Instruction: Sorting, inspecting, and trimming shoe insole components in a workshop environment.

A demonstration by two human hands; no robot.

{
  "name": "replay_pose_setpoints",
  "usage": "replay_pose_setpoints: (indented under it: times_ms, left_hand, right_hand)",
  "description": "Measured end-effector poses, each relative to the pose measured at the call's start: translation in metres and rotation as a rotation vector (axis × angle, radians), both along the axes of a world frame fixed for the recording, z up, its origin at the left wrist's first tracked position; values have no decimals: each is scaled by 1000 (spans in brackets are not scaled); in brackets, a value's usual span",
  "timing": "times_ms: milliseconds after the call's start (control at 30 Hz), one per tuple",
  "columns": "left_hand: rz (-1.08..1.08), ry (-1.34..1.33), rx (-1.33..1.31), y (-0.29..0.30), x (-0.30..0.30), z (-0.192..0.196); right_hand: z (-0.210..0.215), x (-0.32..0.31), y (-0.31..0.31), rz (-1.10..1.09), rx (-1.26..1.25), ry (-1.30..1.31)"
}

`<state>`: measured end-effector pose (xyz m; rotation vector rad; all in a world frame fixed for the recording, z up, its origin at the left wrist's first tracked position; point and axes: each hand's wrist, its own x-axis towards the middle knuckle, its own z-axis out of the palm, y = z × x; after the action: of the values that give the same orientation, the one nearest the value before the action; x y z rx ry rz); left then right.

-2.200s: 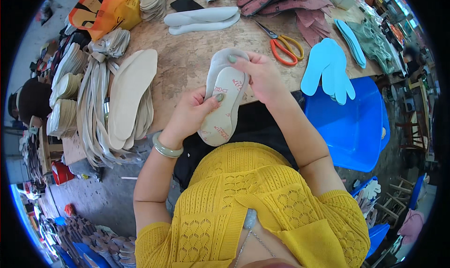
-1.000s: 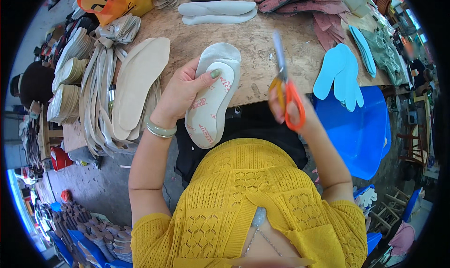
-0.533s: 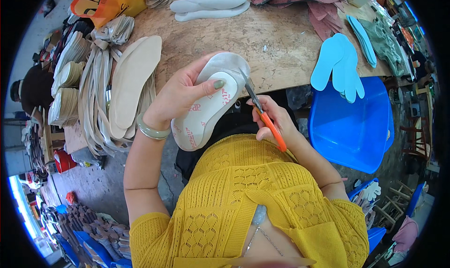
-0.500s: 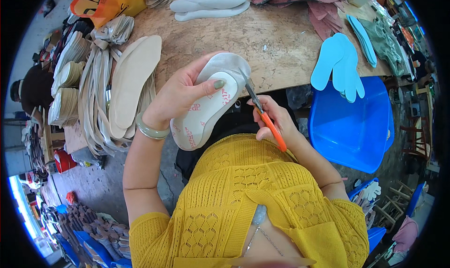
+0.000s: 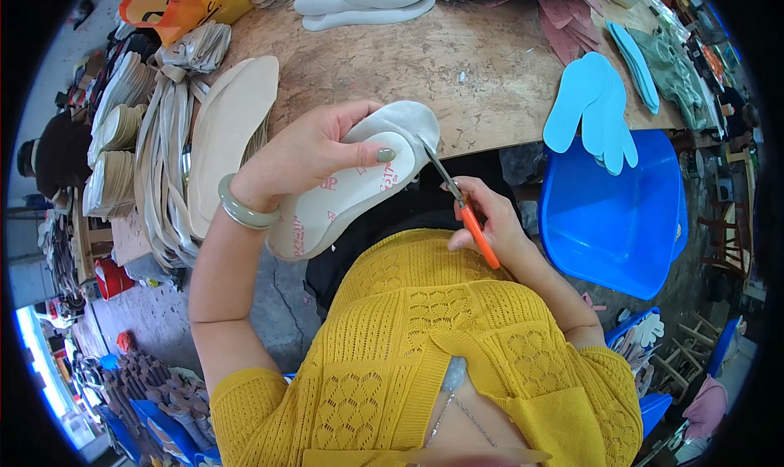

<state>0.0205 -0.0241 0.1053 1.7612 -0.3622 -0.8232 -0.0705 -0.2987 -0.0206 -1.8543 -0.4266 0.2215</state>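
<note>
Insole (image 5: 363, 178): red printing on upper face, near left thumb. Left hand (image 5: 318, 152) closed on it, thumb flat on top, pointing right; other fingers mostly hidden. Right hand (image 5: 492, 218), to the right, curled round scissors (image 5: 471, 222), blades at insole's toe-side rim; blade gap unclear. Bag (image 5: 175, 8), dark-printed, beyond left grip.

The insole (image 5: 349, 201) hides most fingertips of the left hand (image 5: 314, 152). The upper edge cuts off the orange bag (image 5: 194, 8).
</note>
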Motion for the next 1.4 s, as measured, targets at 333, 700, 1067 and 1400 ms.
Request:
replay_pose_setpoints:
  times_ms: [333,700,1067,1400]
  left_hand:
    - [-85,64,92,-9,4,9]
    - [-166,-55,83,-8,7,5]
    - [-170,64,120,-12,8,15]
    - [-207,38,168,-14,8,21]
  right_hand:
    - [16,1,0,24,-104,-28]
    - [16,-5,-4,8,-110,-83]
    - [24,-3,2,-6,-135,-139]
    - [14,-9,-2,-32,-110,-155]
